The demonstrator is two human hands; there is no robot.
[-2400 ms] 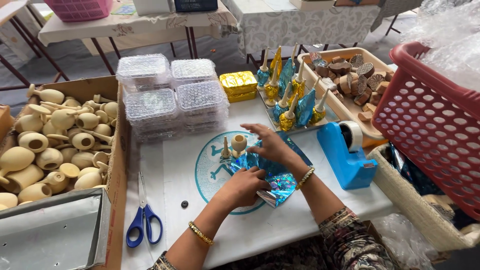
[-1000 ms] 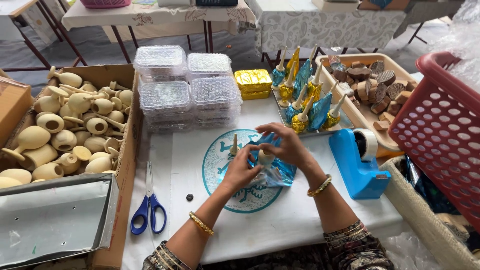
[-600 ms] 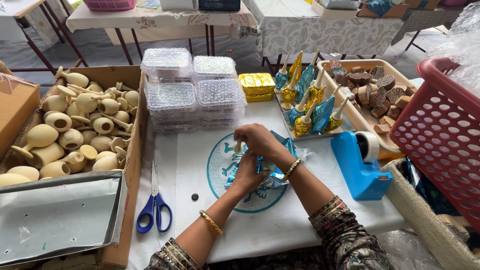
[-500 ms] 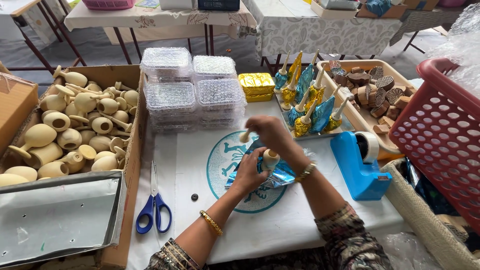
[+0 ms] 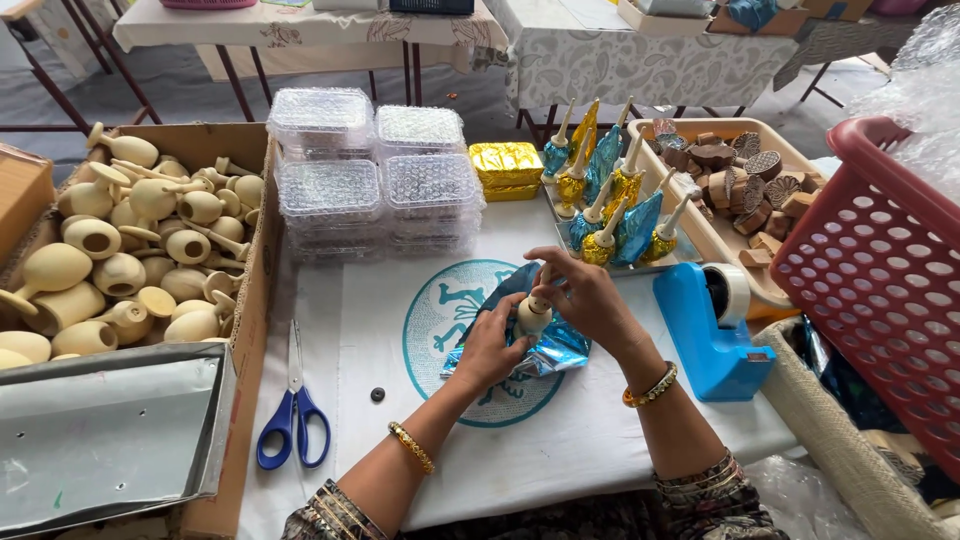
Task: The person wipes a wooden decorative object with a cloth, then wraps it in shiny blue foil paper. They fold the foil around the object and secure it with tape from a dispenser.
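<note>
Left hand point(image 5: 492, 345) and right hand point(image 5: 583, 293) are both pinching a small wooden pot point(image 5: 533, 314) over blue foil point(image 5: 556, 349) on the surface point(image 5: 560, 460)

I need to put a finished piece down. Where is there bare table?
Bare white table lies near the front edge, between scissors and blue tape dispenser. A narrow strip shows beside the cardboard box. The back is crowded by plastic containers and wrapped pieces.

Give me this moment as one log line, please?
left hand: on foil | right hand: holds wooden piece over foil | scissors: lying left | tape dispenser: right
</note>
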